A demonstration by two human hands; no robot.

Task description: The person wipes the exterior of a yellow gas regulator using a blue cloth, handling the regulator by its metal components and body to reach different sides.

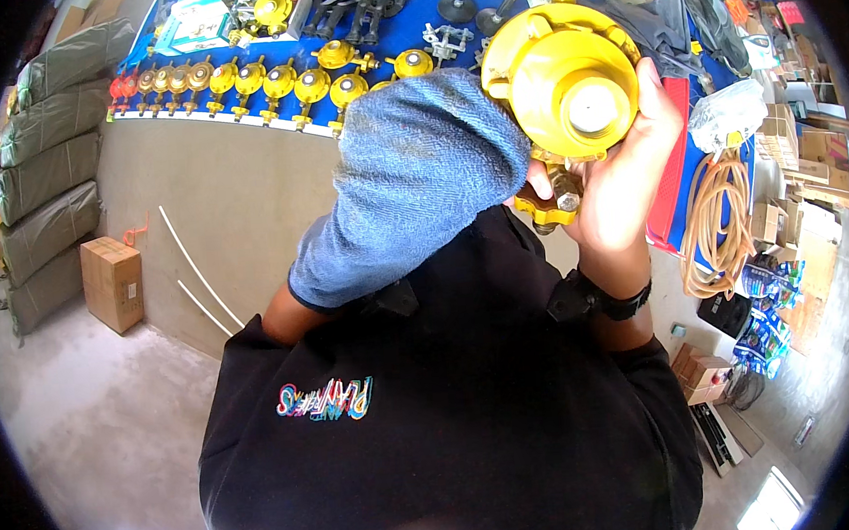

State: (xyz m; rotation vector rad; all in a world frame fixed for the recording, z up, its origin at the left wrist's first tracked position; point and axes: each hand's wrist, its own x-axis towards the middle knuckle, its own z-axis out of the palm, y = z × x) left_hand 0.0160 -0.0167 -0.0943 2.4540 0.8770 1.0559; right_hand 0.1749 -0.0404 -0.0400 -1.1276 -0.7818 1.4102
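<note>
My right hand (624,194) grips a large yellow gas regulator (540,83) with a round body, a protruding threaded ring around a pale centre, and a yellow knob fitting with a metal nut below it. The regulator is raised at upper right. A blue towel (419,168) covers my left hand and much of that forearm (287,317), hiding the fingers. The towel reaches up against the left side of the regulator.
A blue-covered table (205,6) bears several smaller regulators (279,80), metal fittings and black parts. At left stand stacked wrapped bundles (49,171) and a cardboard box (112,284). Coiled hose (713,208) hangs at right, near boxes and bags.
</note>
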